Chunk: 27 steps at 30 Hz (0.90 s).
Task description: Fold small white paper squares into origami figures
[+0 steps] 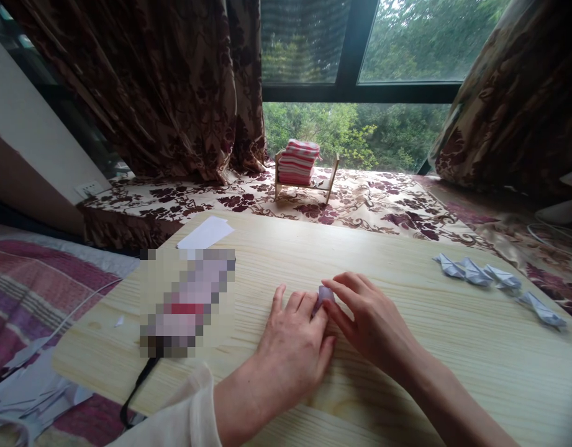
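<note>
A small piece of folded paper [326, 294], pale and lilac-tinged in the shade, lies on the light wooden table between my two hands. My left hand [292, 335] rests palm down, its index and middle fingertips pressing the paper's left side against the tabletop. From the right, my right hand [364, 307] has its thumb and index finger closed at the paper's right and near edges. Fingers cover part of the paper, so its full shape is hidden. To the right stands a row of several folded white paper shapes [475, 272], pointed at their ends like little boats.
White paper strips [205, 233] lie at the table's back left, near a blurred-out object [187, 304] with a black strap. A paper scrap [119, 321] is by the left edge. Beyond the table [267, 245], a small wooden rack [331, 180] holds folded red-and-white cloths [297, 162].
</note>
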Motion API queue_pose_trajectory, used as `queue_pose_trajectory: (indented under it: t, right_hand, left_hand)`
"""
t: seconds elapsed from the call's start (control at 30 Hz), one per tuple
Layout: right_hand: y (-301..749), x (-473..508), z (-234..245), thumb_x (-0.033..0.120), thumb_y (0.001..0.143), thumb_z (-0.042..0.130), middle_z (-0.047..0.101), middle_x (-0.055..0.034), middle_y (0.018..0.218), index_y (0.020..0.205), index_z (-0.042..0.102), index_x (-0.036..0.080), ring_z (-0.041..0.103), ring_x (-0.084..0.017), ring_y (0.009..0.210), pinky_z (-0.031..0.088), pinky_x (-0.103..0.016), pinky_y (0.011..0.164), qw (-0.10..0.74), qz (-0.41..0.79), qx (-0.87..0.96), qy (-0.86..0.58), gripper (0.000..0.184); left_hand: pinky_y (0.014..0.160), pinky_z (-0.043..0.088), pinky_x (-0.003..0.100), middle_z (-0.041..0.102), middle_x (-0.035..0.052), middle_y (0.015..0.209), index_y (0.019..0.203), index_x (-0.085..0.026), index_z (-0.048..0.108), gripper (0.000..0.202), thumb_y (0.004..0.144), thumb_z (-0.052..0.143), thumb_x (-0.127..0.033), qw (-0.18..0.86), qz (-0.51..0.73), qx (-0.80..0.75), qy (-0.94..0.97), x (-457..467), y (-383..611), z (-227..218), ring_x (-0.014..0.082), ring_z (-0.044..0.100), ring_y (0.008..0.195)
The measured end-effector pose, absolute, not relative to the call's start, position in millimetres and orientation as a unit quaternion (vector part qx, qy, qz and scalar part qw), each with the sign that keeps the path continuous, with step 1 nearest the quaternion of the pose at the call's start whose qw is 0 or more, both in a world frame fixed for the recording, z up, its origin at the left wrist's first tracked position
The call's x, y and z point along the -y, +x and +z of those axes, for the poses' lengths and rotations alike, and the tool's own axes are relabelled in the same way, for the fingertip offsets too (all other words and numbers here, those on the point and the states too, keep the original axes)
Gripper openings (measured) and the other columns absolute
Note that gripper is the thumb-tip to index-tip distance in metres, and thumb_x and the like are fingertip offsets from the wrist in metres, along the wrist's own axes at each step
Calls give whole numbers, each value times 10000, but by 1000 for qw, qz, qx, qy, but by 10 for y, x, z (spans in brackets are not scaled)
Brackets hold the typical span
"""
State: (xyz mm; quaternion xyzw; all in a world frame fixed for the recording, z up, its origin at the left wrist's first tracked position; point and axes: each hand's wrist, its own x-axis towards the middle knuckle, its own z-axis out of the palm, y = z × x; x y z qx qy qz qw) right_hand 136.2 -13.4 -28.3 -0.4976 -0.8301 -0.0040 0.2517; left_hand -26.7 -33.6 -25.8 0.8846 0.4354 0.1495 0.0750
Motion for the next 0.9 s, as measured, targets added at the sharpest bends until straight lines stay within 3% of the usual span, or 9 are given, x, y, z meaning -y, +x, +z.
queue_pose_trajectory:
  t: [0.23, 0.73, 0.9]
  right_hand:
    - [1371, 130, -288, 136, 893, 448, 609, -99, 896, 986, 662, 173, 528, -215, 812, 493, -322, 668, 251, 17, 841, -480, 236]
    - [1397, 175, -248, 127, 873, 468, 604, -77, 860, 979, 674, 211, 515, -191, 775, 449, -283, 645, 202, 2, 852, -482, 246]
    - [1388, 179, -230, 120, 873, 452, 607, -85, 870, 1036, 662, 215, 513, -197, 787, 465, -295, 656, 195, 9, 856, -479, 282]
  left_hand:
    - [1078, 207, 563, 523, 114, 1234, 1195, -165, 528, 366, 871, 447, -315, 73, 155, -442, 881, 346, -265, -253, 275, 438, 1134]
    - [1078, 220, 560, 540, 114, 1225, 1209, -165, 528, 376, 867, 457, -305, 84, 158, -452, 874, 356, -261, -247, 275, 454, 1137]
    - [1056, 266, 554, 461, 153, 1359, 1238, -156, 518, 405, 865, 460, -304, 69, 163, -452, 874, 358, -261, -282, 309, 414, 1218]
